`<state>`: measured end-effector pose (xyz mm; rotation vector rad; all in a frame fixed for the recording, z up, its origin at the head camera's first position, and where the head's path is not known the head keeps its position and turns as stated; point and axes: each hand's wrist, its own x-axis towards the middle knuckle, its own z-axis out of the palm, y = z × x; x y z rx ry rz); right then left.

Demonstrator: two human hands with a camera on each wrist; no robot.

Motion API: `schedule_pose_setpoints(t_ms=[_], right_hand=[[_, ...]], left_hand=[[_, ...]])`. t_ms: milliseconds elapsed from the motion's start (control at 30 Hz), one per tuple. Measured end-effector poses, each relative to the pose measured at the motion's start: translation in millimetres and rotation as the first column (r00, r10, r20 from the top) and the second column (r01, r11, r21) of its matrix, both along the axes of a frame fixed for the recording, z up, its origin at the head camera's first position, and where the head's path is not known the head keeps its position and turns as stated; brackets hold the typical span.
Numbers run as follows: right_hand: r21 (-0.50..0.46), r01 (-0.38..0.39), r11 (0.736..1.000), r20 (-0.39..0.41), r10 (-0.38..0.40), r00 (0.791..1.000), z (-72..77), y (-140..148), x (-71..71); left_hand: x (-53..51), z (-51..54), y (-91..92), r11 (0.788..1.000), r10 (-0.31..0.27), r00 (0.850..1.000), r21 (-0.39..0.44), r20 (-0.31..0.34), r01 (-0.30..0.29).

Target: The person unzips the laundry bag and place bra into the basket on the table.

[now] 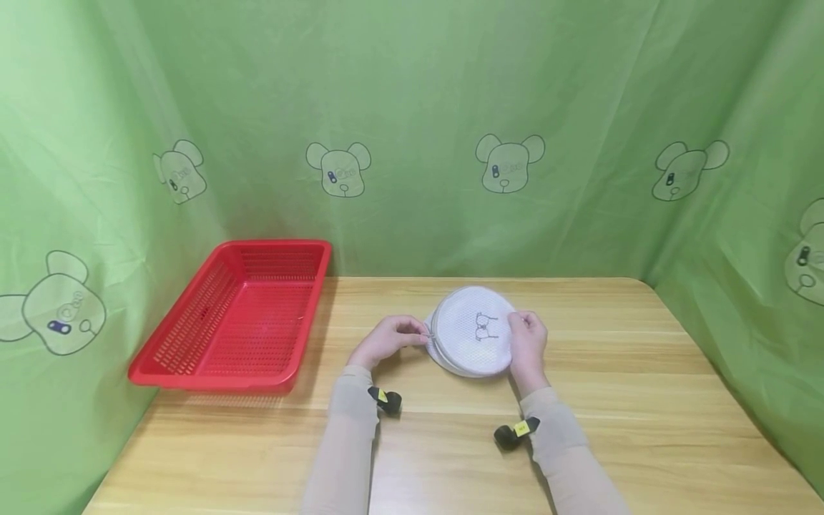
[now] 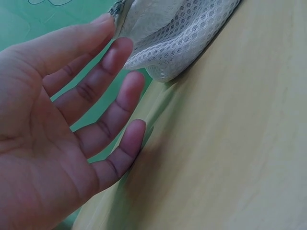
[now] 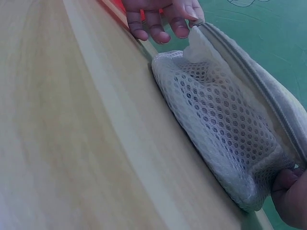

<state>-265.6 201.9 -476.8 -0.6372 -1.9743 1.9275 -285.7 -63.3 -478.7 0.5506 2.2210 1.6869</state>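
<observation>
- Left grip [image 1: 390,337] pinches the zip [image 3: 256,76]; right grip [image 1: 529,347] holds the mesh bag [image 1: 468,347] on the worktop [image 1: 644,400].
- Loose mesh could snag in the zip.
- That light fingertip pinch might slip off.

In the head view, the bottom edge cuts off the 2 sleeves [image 1: 340,447] and the surface [image 1: 244,465]. The marks on the 2 yellow tags [image 1: 522,428] are too small to read. The right wrist view cuts off some of the right hand [image 3: 291,199] and mesh bag [image 3: 225,115]. The left wrist view cuts off some of the left hand [image 2: 62,124].
</observation>
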Motion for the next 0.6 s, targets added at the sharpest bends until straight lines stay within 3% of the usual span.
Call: schedule_pose_setpoints(t_ms=[600], right_hand=[[-0.055, -0.043, 0.998, -0.018, 0.042, 0.999, -2.5, 0.8, -2.4]], left_hand=[[0.3, -2.1, -0.6, 0.995, 0.096, 0.995, -0.001, 0.029, -0.096]])
